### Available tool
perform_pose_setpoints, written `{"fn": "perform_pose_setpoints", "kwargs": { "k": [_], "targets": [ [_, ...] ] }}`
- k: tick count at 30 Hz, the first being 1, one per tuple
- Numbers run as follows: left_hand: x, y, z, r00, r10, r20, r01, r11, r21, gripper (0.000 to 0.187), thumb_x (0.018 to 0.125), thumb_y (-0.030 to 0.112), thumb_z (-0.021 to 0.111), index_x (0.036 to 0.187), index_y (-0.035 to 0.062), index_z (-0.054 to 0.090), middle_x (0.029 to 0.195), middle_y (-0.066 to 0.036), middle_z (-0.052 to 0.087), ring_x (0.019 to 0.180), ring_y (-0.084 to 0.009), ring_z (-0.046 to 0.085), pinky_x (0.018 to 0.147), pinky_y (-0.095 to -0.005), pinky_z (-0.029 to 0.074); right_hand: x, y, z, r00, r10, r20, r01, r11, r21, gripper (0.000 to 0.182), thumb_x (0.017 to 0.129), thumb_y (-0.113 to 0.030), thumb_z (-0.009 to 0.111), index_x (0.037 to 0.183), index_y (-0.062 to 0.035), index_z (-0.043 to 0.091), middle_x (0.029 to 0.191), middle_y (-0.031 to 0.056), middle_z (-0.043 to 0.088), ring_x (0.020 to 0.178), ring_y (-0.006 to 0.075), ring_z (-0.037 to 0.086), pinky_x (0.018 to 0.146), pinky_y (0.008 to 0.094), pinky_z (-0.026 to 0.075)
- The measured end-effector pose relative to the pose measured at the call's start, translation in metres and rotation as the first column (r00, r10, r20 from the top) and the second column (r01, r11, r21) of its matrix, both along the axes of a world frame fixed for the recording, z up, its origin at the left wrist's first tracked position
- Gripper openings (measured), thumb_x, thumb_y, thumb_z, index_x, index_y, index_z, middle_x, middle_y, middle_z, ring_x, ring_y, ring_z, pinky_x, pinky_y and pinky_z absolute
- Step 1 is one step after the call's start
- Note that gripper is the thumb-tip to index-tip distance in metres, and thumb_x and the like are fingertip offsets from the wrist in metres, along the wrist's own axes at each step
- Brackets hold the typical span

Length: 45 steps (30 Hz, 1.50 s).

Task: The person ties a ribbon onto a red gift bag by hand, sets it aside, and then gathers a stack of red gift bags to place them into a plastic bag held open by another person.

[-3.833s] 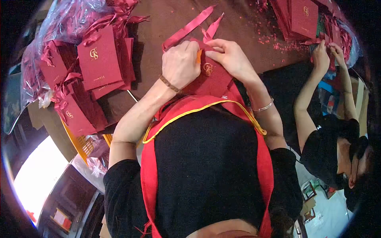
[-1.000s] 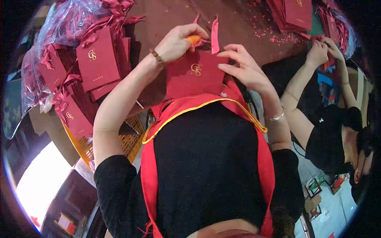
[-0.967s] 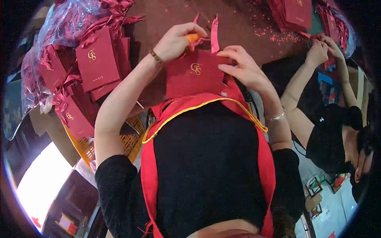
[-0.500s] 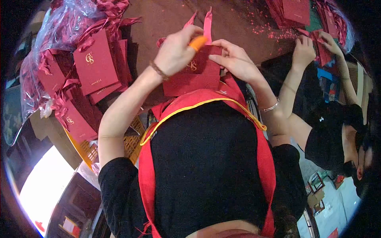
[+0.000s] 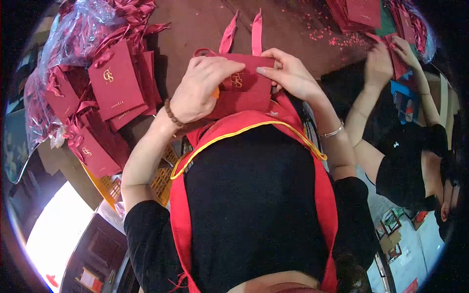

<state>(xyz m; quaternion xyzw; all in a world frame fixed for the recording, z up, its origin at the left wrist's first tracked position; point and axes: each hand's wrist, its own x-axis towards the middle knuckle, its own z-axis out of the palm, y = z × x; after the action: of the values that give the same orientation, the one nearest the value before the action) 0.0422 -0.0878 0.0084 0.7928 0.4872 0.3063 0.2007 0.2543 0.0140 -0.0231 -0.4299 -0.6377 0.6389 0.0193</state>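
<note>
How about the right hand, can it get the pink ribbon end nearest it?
Probably yes. The pink ribbon end lies close to the right hand, with seemingly nothing between them, though the thumb is on the red bag.

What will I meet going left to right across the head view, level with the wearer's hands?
Front gold-lettered bag of the left pile → left hand → maroon bag between the hands → right hand → co-worker's blurred hand.
</note>
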Motion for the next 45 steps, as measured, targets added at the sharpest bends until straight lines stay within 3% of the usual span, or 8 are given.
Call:
{"fn": "perform_pose_setpoints", "kwargs": {
  "k": [3,10,14,18,26,36,42,45],
  "targets": [
    [-0.005,-0.003,-0.008,0.924,-0.066,-0.377,0.073,0.997,0.003,0.039,0.069,0.004,0.053,0.108,0.0106,0.057,0.113,-0.004,0.055,0.111,-0.0242,0.045,0.088,-0.0383,0.036,-0.003,-0.002,0.007,1.0,-0.016,-0.018,0.016,1.0,-0.013,0.029,0.083,-0.019,0.061,0.107,-0.0052,0.053,0.066,-0.0031,0.052,0.057,0.0023,0.048,0.048,0.017,0.04],
    [-0.009,0.0,-0.015,0.865,-0.08,-0.496,0.13,0.989,0.066,0.024,0.069,0.011,0.053,0.093,0.0101,0.058,0.113,-0.002,0.054,0.108,-0.0213,0.047,0.092,-0.0394,0.033,-0.004,-0.006,0.002,0.999,-0.025,-0.028,0.027,0.996,0.087,0.028,0.082,-0.019,0.061,0.106,-0.0049,0.054,0.063,-0.0034,0.05,0.053,0.0023,0.046,0.046,0.0176,0.038],
    [-0.009,0.007,-0.016,0.875,-0.028,-0.483,0.119,0.98,0.16,0.017,0.072,0.015,0.054,0.088,0.0114,0.057,0.103,-0.001,0.054,0.102,-0.018,0.049,0.086,-0.0411,0.035,-0.004,-0.007,0.008,1.0,-0.023,0.004,0.023,0.993,0.112,0.028,0.082,-0.019,0.061,0.105,-0.0049,0.054,0.063,-0.0036,0.05,0.053,0.0025,0.046,0.046,0.0177,0.038],
    [-0.001,0.015,-0.005,0.957,0.223,-0.183,-0.184,0.961,0.208,0.027,0.071,0.002,0.053,0.097,0.0102,0.055,0.074,-0.005,0.058,0.074,-0.023,0.056,0.074,-0.036,0.038,-0.003,-0.006,0.005,0.999,-0.032,-0.014,0.033,0.997,0.068,0.027,0.082,-0.019,0.061,0.104,-0.0047,0.054,0.063,-0.0032,0.05,0.052,0.0028,0.047,0.046,0.0179,0.039],
    [0.023,0.012,-0.011,0.923,0.192,-0.334,-0.178,0.981,0.07,0.034,0.067,0.003,0.054,0.1,0.0105,0.058,0.082,-0.005,0.056,0.074,-0.0227,0.054,0.068,-0.0344,0.037,-0.002,-0.006,-0.002,1.0,-0.012,-0.026,0.016,0.99,0.138,0.028,0.083,-0.018,0.061,0.105,-0.0038,0.053,0.062,-0.0023,0.051,0.051,0.004,0.048,0.045,0.0189,0.039],
    [0.027,0.012,-0.022,0.961,0.234,-0.15,-0.229,0.972,0.056,0.022,0.073,0.004,0.057,0.094,0.0073,0.061,0.081,-0.009,0.06,0.078,-0.0265,0.057,0.069,-0.0348,0.04,-0.005,-0.007,0.009,1.0,-0.009,0.026,0.004,0.986,0.167,0.027,0.082,-0.02,0.061,0.103,-0.0047,0.054,0.059,-0.0003,0.051,0.051,0.0061,0.051,0.047,0.0215,0.041],
    [0.034,0.012,-0.029,0.945,0.298,-0.137,-0.305,0.952,-0.033,0.018,0.075,0.006,0.058,0.093,0.0063,0.061,0.086,-0.01,0.062,0.082,-0.0274,0.058,0.069,-0.0353,0.042,-0.003,-0.01,0.001,0.998,0.058,0.01,-0.055,0.854,0.517,0.026,0.081,-0.021,0.061,0.098,-0.0019,0.056,0.094,0.0085,0.052,0.06,0.0104,0.055,0.054,0.0259,0.043],
    [0.038,0.012,-0.023,0.908,0.327,-0.262,-0.313,0.945,0.096,0.013,0.075,0.009,0.059,0.087,0.0098,0.062,0.079,-0.005,0.06,0.078,-0.0209,0.057,0.068,-0.0341,0.038,-0.001,-0.01,-0.008,0.997,0.03,-0.065,0.003,0.887,0.461,0.025,0.081,-0.02,0.061,0.098,-0.0022,0.057,0.088,0.0078,0.055,0.06,0.011,0.054,0.056,0.0275,0.044]
  ]
}}
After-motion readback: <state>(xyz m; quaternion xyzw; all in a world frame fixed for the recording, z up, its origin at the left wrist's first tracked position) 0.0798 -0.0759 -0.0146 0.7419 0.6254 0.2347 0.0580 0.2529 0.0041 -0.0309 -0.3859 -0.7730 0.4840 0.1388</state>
